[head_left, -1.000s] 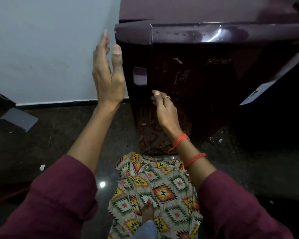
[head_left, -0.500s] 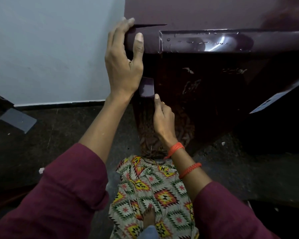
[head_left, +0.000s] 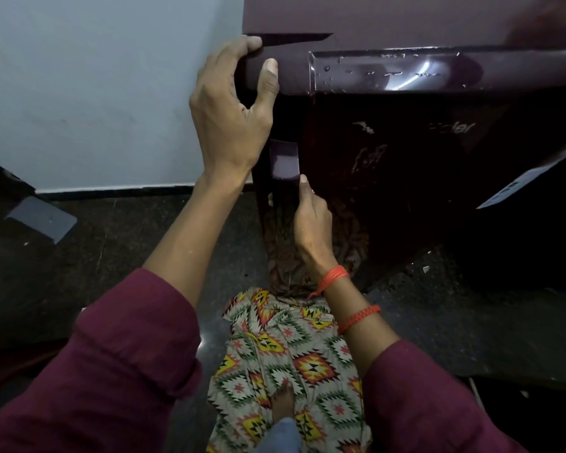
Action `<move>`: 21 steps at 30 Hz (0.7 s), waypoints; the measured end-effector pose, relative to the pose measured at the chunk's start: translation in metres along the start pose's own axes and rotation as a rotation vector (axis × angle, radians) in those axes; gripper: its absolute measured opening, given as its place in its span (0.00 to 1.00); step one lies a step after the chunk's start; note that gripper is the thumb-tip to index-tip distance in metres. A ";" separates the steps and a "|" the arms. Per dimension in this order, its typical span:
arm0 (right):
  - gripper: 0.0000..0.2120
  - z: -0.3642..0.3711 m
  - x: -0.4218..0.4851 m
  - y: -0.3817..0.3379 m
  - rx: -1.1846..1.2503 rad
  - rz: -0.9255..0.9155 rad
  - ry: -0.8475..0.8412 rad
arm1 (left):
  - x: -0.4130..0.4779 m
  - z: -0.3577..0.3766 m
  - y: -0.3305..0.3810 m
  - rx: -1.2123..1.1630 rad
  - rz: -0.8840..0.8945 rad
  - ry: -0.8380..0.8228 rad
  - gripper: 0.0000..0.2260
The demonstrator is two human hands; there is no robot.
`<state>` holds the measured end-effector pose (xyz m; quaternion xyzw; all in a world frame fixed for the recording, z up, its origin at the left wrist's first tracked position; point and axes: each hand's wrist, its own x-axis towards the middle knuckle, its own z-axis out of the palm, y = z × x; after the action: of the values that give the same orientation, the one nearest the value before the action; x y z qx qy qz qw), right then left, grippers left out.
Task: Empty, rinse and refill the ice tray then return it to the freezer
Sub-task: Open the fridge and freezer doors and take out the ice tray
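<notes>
The left hand (head_left: 229, 109) grips the left end of the protruding ledge (head_left: 389, 71) on the glossy dark-maroon metal refrigerator (head_left: 406, 165); lower down, the right hand (head_left: 311, 220) clasps its door edge.

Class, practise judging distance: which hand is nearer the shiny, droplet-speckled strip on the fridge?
Left. The left hand grips the fridge corner just left of the strip; the right hand is well below it.

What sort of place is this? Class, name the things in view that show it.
Probably a home kitchen: a glossy maroon refrigerator stands beside a pale painted wall on a dark speckled floor.
</notes>
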<state>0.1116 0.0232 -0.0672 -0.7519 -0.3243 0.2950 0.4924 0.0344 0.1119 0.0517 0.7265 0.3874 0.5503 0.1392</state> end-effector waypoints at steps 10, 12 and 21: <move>0.43 -0.061 -0.084 0.032 0.084 -0.067 -0.095 | -0.058 -0.042 0.031 -0.241 0.002 0.019 0.13; 0.47 -0.077 -0.103 0.036 0.085 -0.061 -0.097 | -0.068 -0.048 0.040 -0.333 0.003 -0.018 0.15; 0.39 -0.153 -0.177 0.070 0.136 -0.028 0.018 | -0.100 -0.051 0.095 -0.535 0.039 -0.349 0.14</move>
<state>0.1327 -0.2201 -0.0582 -0.7146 -0.3093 0.3028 0.5495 0.0177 -0.0337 0.0604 0.7548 0.1852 0.5023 0.3792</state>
